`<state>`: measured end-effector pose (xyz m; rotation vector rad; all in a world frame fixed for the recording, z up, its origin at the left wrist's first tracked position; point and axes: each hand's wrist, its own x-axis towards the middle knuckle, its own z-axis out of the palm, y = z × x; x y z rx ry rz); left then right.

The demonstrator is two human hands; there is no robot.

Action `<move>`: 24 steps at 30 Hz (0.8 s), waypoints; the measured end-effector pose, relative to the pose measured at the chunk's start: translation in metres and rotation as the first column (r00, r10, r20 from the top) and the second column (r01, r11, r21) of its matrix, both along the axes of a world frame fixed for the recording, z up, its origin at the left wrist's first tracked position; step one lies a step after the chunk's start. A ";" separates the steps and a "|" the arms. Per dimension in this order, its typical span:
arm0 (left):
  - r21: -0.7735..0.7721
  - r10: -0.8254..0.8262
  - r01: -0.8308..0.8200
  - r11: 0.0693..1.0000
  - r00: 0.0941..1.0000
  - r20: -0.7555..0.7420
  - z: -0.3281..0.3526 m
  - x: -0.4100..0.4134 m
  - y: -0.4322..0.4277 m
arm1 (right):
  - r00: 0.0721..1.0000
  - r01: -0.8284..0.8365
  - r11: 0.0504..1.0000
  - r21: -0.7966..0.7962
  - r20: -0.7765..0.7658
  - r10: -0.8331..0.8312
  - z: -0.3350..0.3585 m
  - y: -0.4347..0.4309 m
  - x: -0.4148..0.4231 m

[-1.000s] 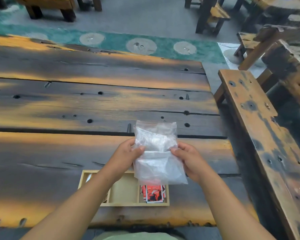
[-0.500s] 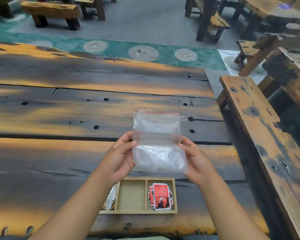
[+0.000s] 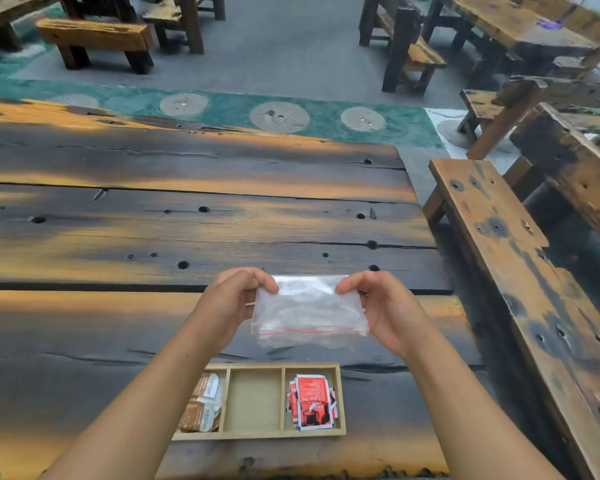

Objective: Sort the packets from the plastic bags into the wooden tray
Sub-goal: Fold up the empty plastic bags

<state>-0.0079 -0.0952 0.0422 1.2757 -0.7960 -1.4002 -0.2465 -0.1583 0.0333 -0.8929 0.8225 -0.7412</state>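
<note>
A clear plastic bag (image 3: 309, 311) with a red zip line along its near edge hangs above the table, folded over. My left hand (image 3: 234, 299) pinches its left side and my right hand (image 3: 385, 306) pinches its right side. Below them a wooden tray (image 3: 253, 435) with three compartments lies near the table's front edge. Brown and white packets (image 3: 201, 405) fill the left compartment, partly hidden by my left forearm. Red and white packets (image 3: 310, 401) lie stacked in the right compartment. The middle compartment holds nothing.
The dark and orange plank table (image 3: 187, 220) stretches far ahead and to the left. A wooden bench (image 3: 520, 271) runs along the table's right side. More benches and tables stand across the grey floor at the back.
The bag stood upright with its red zip edge at the top; now it is turned over, zip edge toward me and lower. Both hands have shifted to its far corners.
</note>
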 end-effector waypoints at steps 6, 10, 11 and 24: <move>-0.023 0.060 -0.056 0.998 0.907 0.416 -0.006 -0.016 0.002 | 0.937 -0.033 0.980 -0.197 -0.348 -0.038 -0.002 0.002 -0.002; -0.075 0.031 0.001 0.997 0.907 0.420 -0.006 -0.029 0.007 | 0.945 -0.045 0.972 -0.232 -0.325 -0.034 -0.004 0.006 -0.009; -0.082 0.012 0.024 0.996 0.911 0.412 -0.007 -0.030 0.007 | 0.954 -0.034 0.974 -0.224 -0.299 -0.035 -0.004 0.008 -0.011; -0.147 -0.495 0.576 0.804 0.786 0.371 -0.013 -0.102 -0.016 | 0.765 0.350 0.878 -0.326 -0.442 -0.469 0.001 0.086 -0.083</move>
